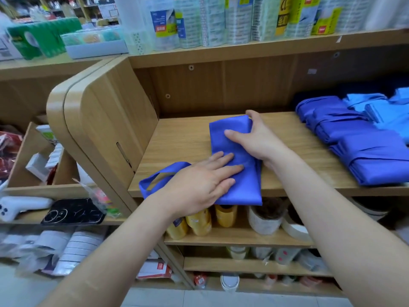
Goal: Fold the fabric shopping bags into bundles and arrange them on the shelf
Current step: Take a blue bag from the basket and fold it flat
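Fingers (223,157) of our left hand (199,185) lie straight and flat on the blue bag (242,187), pressing its near half down onto the shelf (183,147). Our right hand (260,141) grips the far half of that bag: the thumb lies across the top of the cloth and the other fingers curl round its right edge at the far corner.

The bag is folded into a long narrow strip that runs from the middle of the shelf to its front edge, where the near end hangs a little over the lip. Its handle loop (155,182) sticks out to the left from under our left palm, just past the shelf's front left corner.

At the right end of the shelf a row of dark blue bundles (354,138) lies packed side by side, with light blue bags (376,107) behind them toward the back wall. Below the shelf, yellow bottles (199,222) stand on the next board down. On the board above the shelf stand wrapped rolls (199,21). To the left of the shelf, lower down, a black phone (73,211) lies flat on a neighbouring ledge.
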